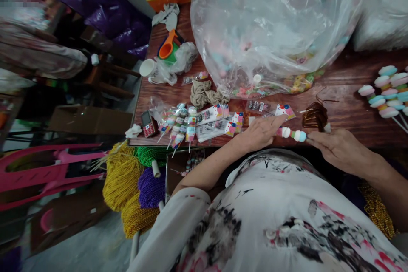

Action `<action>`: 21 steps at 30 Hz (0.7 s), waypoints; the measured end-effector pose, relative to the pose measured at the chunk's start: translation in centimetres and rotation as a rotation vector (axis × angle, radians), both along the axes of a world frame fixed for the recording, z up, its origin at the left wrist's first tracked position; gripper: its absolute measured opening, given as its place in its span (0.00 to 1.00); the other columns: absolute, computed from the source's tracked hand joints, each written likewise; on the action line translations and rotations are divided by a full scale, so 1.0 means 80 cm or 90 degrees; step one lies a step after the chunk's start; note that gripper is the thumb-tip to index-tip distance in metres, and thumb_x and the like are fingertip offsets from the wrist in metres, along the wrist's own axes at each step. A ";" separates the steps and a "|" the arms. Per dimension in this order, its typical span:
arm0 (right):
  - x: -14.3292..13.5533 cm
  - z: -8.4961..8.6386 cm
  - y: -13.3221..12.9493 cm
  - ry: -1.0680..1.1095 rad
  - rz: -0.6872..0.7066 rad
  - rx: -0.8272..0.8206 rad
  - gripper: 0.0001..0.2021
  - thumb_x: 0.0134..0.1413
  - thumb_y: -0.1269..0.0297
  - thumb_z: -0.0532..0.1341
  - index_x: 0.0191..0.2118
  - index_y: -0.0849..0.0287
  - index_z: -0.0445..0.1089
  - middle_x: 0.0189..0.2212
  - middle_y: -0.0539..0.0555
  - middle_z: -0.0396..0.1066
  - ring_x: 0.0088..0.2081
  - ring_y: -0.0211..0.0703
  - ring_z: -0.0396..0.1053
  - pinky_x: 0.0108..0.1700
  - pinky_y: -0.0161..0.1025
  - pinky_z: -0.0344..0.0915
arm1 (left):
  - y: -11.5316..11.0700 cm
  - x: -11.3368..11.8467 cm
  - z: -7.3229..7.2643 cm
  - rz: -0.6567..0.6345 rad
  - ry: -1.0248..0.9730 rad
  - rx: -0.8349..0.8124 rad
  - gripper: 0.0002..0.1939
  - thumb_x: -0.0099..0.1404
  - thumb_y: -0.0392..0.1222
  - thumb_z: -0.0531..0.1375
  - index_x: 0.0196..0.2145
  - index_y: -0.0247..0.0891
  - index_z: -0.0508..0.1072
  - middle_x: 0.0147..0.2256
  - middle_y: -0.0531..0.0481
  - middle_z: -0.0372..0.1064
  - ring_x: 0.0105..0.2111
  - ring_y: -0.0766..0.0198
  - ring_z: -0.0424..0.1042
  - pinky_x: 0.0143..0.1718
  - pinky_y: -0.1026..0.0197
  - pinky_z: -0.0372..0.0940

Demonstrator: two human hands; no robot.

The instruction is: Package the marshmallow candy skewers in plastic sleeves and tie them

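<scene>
Near the table's front edge, a pastel marshmallow skewer [293, 134] lies crosswise between my two hands. My left hand [262, 131] is over its left end, fingers long and close together, the thumb side around the skewer; the palm hides the rest. The closed fingers of my right hand [339, 149] meet its right end. Just beyond my left fingertips lies a small bag with a colourful printed card [285, 111]. A bundle of brown twist ties [315, 115] sits above my right hand. Left of my left hand are flat printed bags [212, 126] and several bagged skewers [181, 125].
A big clear plastic bag [270, 21] of pastel pieces fills the table's back. More skewers [390, 91] lie at the right. A phone [148, 124], beige cloth [204, 93], white cup [147, 68] and orange scoop [167, 45] lie left. Yellow cord spools [123, 174] stand below the edge.
</scene>
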State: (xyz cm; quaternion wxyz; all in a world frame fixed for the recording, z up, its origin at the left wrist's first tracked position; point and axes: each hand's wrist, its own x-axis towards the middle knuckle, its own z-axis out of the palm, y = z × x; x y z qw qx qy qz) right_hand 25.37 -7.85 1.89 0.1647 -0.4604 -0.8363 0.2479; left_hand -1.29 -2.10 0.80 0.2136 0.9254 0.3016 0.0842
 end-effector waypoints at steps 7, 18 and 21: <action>-0.003 0.011 0.004 0.106 0.040 -0.148 0.17 0.66 0.57 0.52 0.26 0.55 0.67 0.17 0.47 0.64 0.18 0.35 0.58 0.26 0.38 0.48 | 0.005 0.003 0.020 -0.008 0.124 0.021 0.24 0.57 0.26 0.52 0.52 0.31 0.65 0.46 0.37 0.72 0.49 0.52 0.71 0.47 0.54 0.67; -0.039 -0.001 -0.005 -0.124 0.039 -0.096 0.14 0.66 0.66 0.47 0.33 0.59 0.67 0.20 0.51 0.68 0.21 0.36 0.60 0.29 0.38 0.41 | 0.007 0.019 0.026 -0.050 0.241 -0.013 0.16 0.60 0.26 0.51 0.45 0.33 0.68 0.42 0.39 0.72 0.43 0.53 0.71 0.40 0.56 0.64; -0.047 0.004 -0.005 -0.242 0.020 -0.085 0.13 0.64 0.69 0.47 0.37 0.61 0.69 0.23 0.54 0.72 0.22 0.38 0.63 0.29 0.40 0.37 | 0.010 0.016 0.028 -0.058 0.238 -0.006 0.16 0.61 0.27 0.51 0.46 0.32 0.68 0.42 0.38 0.71 0.44 0.54 0.71 0.41 0.56 0.64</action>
